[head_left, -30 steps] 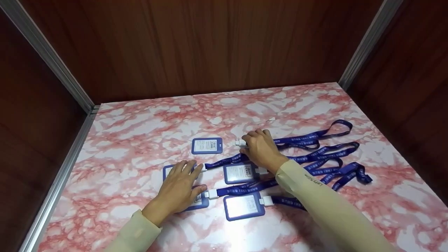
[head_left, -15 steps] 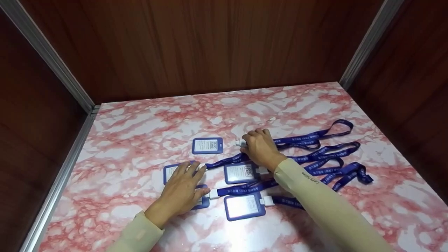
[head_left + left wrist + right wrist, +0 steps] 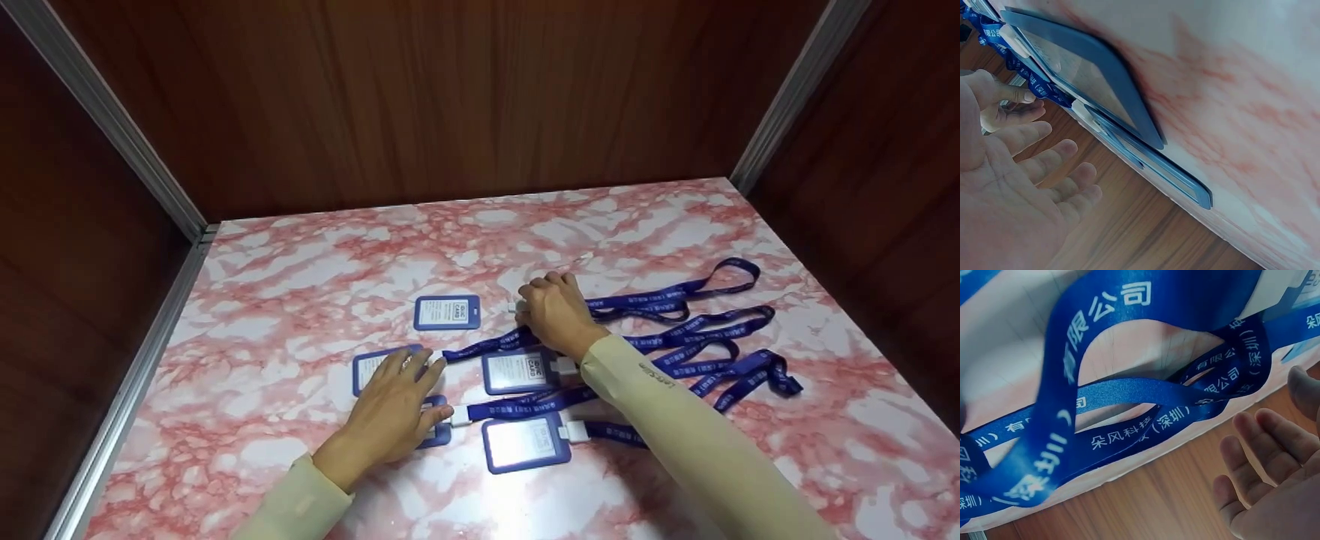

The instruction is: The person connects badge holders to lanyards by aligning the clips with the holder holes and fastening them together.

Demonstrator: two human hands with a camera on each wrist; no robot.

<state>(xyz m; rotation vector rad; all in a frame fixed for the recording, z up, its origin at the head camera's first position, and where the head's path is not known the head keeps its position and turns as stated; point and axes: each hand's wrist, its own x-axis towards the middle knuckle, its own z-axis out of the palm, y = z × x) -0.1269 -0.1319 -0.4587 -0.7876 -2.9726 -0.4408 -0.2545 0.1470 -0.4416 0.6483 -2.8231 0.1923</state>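
In the head view my left hand [image 3: 390,409] lies spread over two blue badge holders. The far badge holder [image 3: 366,371] shows its left part, and a corner of the near badge holder [image 3: 437,435] shows beside my thumb. The left wrist view has its fingers [image 3: 1033,135] loosely extended with nothing between them. My right hand [image 3: 559,311] is bent over the end of a blue lanyard [image 3: 637,302], its fingertips right at the white clip [image 3: 514,307]. In the right wrist view its fingers [image 3: 1235,455] are relaxed, apart from the thumb, nothing visible between.
A badge holder without a lanyard [image 3: 448,312] lies at the back. Two more, a middle badge holder [image 3: 514,371] and a front badge holder [image 3: 525,442], have clips attached. Several looped lanyards [image 3: 742,371] spread right across the marbled table [image 3: 300,277]. Dark wood panels [image 3: 465,97] enclose it.
My left hand has shifted slightly right and lifted its fingers back from the badge holders, exposing more of the far one. My right hand stays at the white clip.
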